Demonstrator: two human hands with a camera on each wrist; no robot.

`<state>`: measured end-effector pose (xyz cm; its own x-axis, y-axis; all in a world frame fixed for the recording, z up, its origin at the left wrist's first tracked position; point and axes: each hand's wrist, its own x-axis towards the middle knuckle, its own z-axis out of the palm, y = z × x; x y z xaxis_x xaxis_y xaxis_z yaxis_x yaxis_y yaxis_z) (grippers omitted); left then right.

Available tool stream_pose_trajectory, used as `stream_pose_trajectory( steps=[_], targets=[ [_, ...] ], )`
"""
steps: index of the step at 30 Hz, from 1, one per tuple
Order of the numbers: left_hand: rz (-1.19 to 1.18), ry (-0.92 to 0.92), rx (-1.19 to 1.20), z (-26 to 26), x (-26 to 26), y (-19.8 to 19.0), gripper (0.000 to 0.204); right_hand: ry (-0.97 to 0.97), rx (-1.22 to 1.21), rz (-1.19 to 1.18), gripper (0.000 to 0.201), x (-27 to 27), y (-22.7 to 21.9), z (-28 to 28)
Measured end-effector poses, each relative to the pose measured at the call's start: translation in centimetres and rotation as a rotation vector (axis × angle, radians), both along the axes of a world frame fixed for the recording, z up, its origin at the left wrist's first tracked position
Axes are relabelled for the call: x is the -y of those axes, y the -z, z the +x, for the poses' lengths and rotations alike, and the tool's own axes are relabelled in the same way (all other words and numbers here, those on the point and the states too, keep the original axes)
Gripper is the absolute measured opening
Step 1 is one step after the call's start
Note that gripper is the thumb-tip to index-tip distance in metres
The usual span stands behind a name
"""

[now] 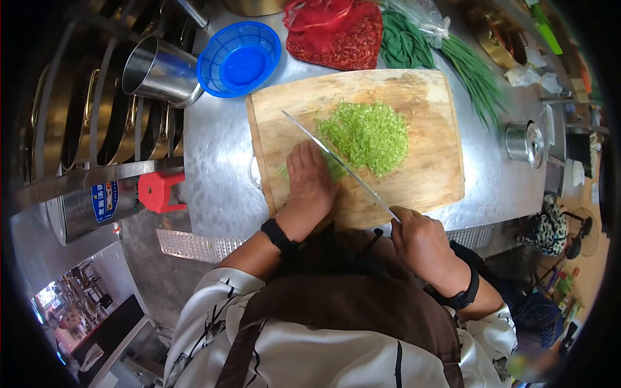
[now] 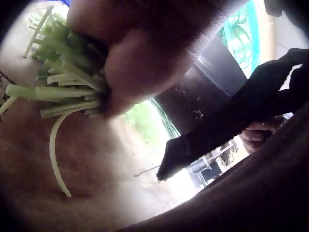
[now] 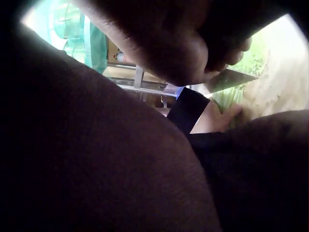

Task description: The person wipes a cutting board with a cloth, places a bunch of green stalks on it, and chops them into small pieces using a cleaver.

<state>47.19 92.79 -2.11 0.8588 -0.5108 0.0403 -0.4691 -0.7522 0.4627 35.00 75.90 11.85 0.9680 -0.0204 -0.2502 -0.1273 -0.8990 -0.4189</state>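
A wide knife [image 1: 352, 173] lies edge-down across the wooden board [image 1: 427, 97], its handle gripped by my right hand [image 1: 424, 249]. My left hand [image 1: 309, 181] holds a bundle of green stalks [image 1: 337, 169] against the board, fingers beside the blade. Beyond the blade sits a heap of finely chopped green pieces [image 1: 369, 136]. In the left wrist view, cut stalk ends [image 2: 63, 92] stick out from under the left hand [image 2: 145, 63], with one curved stalk on the board. The right wrist view shows the right hand [image 3: 164, 48] dark and close, the blade [image 3: 232, 80] past it.
Behind the board are a blue basket [image 1: 240, 63], a red bag [image 1: 333, 32] of dark red pieces and long green stalks [image 1: 475, 77]. A steel pot [image 1: 162, 71] stands at the left, a small lidded tin [image 1: 524, 143] at the right. A red stool [image 1: 158, 191] is below left.
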Motion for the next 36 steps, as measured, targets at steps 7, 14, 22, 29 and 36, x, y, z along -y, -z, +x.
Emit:
stream_pose_trajectory(
  steps=[7,14,22,29,36],
  targets=[
    [0.009,-0.002,0.008,0.1,0.1,0.1,0.088,-0.02,-0.078,0.003,0.011,0.3,0.7,1.0],
    [0.075,0.03,0.098,0.4,0.0,1.2,0.086,-0.007,0.002,0.078,0.008,-0.3,5.9,4.1],
    [0.096,0.05,0.066,0.2,-0.4,-0.4,0.102,0.077,0.111,0.162,0.016,0.0,7.4,4.3],
    [0.058,0.041,0.016,-0.5,-1.1,-1.3,0.116,0.048,0.103,0.07,0.014,-0.1,1.5,0.8],
    [0.073,0.017,0.014,-0.9,-1.1,-0.2,0.113,0.053,-0.031,0.049,0.012,-0.1,1.0,-0.4]
  ],
)
